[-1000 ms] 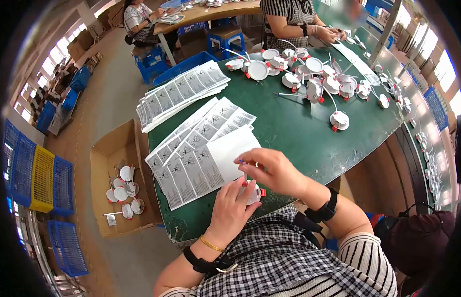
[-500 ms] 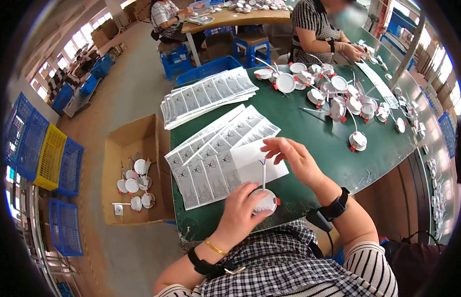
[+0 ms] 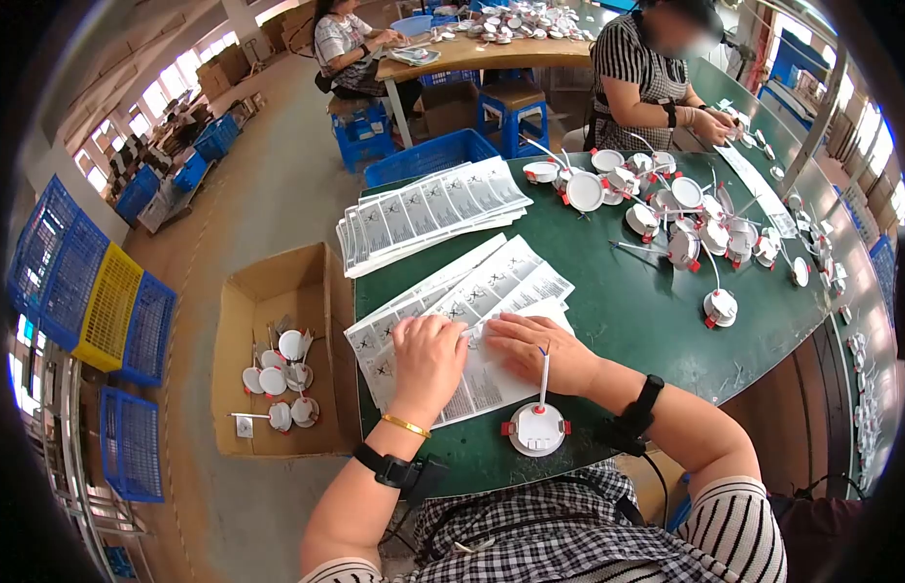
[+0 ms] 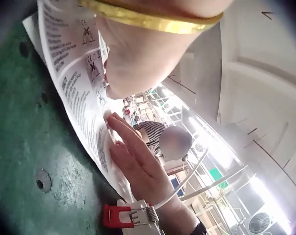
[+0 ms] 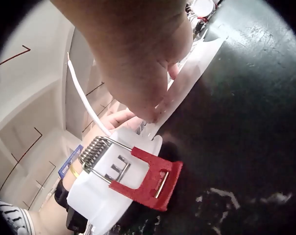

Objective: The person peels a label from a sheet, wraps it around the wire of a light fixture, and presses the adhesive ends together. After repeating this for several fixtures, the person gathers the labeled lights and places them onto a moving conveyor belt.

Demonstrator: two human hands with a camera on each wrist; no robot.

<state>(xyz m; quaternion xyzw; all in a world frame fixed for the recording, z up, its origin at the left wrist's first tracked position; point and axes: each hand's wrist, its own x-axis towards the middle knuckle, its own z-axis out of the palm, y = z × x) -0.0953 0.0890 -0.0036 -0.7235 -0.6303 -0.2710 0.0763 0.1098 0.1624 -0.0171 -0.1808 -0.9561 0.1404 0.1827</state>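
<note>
Both hands are at a printed label sheet [image 3: 477, 384] with CE and crossed-out bin marks. My left hand [image 3: 428, 364] rests on its left part, fingers bent forward and fingertips partly hidden. Beside it, my right hand [image 3: 545, 358] lies across the sheet's right part with fingers stretched toward the left. A round white downlight [image 3: 537, 430] sits near the table's front edge, just below the right hand, untouched. Its white cable [image 5: 84, 100] stands up. Red-ended spring clips [image 5: 160, 178] stick out at its sides.
A stack of label sheets [image 3: 433, 209] lies farther back on the green table [image 3: 608, 301]. Many downlights [image 3: 686, 192] are heaped at the back right. On the left, a cardboard box [image 3: 241, 340] holds several more. Another person [image 3: 637, 92] works across the table.
The left hand has let go of the downlight and moved forward onto the label sheet. The right hand has come down from beside the cable onto the sheet. The downlight stands alone.
</note>
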